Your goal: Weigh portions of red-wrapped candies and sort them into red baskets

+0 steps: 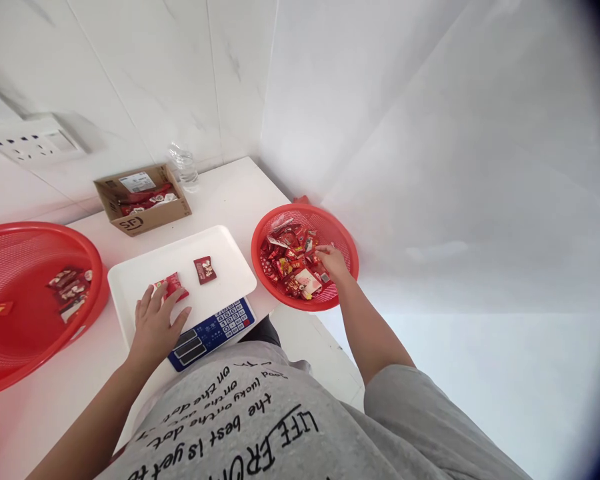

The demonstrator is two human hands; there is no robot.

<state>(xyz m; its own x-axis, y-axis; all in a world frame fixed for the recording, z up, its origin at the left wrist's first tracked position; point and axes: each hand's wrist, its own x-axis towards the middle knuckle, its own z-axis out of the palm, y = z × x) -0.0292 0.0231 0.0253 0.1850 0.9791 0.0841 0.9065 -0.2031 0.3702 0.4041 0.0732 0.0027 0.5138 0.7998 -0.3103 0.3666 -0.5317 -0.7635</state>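
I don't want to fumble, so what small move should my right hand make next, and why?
Perhaps lift a packet from the right-hand red basket: your right hand is at its contents, while your left hand is over the white tray, which has bare space.

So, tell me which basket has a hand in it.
The right basket, beside the scale: the right hand is at its packets. Neither of the hands is in the left basket.

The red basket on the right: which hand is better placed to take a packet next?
The right hand, probably: it reaches into this basket, fingertips at the packets, while the left hand is over the tray.
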